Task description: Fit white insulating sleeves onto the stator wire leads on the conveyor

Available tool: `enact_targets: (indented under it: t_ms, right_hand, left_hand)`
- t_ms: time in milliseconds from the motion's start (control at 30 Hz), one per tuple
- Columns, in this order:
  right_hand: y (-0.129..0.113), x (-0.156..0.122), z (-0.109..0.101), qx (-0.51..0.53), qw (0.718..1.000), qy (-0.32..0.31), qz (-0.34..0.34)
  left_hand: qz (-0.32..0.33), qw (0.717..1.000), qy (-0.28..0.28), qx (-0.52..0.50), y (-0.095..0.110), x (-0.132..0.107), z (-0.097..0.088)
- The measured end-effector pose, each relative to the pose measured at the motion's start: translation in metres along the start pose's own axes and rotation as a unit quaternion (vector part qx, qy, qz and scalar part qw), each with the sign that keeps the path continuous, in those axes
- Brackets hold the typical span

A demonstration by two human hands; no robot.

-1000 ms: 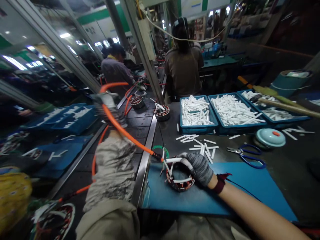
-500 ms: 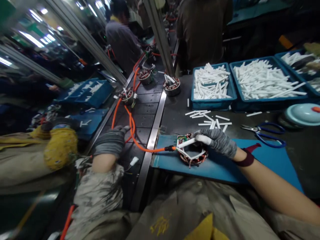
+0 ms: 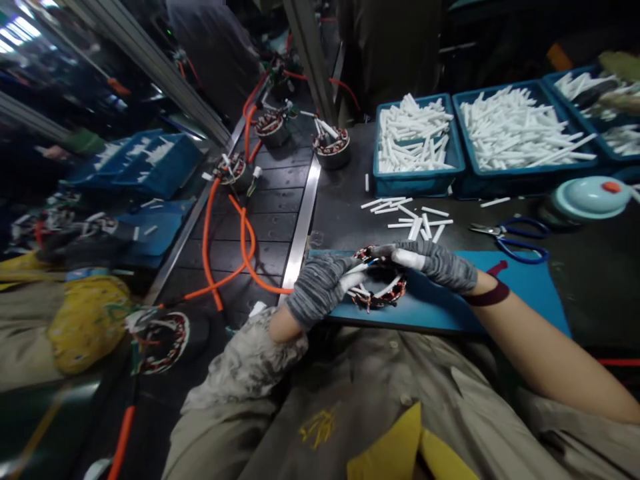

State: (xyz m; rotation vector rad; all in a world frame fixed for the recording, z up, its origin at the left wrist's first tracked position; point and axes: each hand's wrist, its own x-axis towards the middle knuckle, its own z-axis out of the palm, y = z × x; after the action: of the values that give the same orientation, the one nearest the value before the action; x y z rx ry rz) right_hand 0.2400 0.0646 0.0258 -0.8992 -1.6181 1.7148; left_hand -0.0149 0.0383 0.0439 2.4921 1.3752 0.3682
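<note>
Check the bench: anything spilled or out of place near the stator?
Yes: loose white tubes lie scattered on the dark table outside the blue bins. Both hands grip the stator on the blue mat.

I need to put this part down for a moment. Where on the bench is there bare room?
The blue mat is bare right of the right hand, below the scissors. The dark bench between the loose white sleeves and the conveyor rail is free. Crowded: around the stator and the trays.
</note>
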Motion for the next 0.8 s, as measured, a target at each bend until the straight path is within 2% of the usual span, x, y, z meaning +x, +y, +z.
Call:
enact_targets:
  t_ms: [133,233,300,400,500,567,633,700,800]
  right_hand:
    - [-0.002,0.011,-0.001,-0.014,0.999,-0.036,0.031]
    - [-0.006,0.016,-0.003,-0.007,0.993,-0.092,0.068]
    - [-0.008,0.017,-0.001,-0.008,0.991,-0.105,0.087]
    - [-0.004,0.017,0.008,-0.055,0.995,-0.043,0.077]
    - [0.005,0.015,0.014,-0.138,0.99,0.034,0.013]
    - [0.01,0.014,0.013,-0.152,0.988,0.029,-0.02]
    - [0.013,0.013,0.01,-0.138,0.99,0.002,-0.034]
    - [0.015,0.013,0.009,-0.145,0.988,0.003,-0.042]
    - [0.017,0.013,0.014,-0.207,0.975,0.041,-0.066]
  left_hand:
    - [-0.017,1.0,0.008,-0.007,-0.007,-0.007,0.015]
    - [-0.006,1.0,-0.009,0.011,-0.003,-0.003,0.022]
    - [0.007,1.0,-0.015,0.017,-0.002,0.0,0.023]
    - [0.021,1.0,-0.017,-0.002,-0.003,0.002,0.022]
    - [0.009,1.0,-0.007,-0.02,-0.007,-0.001,0.019]
    - [0.013,0.998,-0.016,-0.058,-0.01,-0.004,0.014]
    - [0.033,0.992,-0.043,-0.116,-0.012,-0.005,0.008]
    - [0.05,0.986,-0.064,-0.149,-0.013,-0.003,0.002]
    - [0.061,0.99,-0.073,-0.108,-0.012,0.005,-0.002]
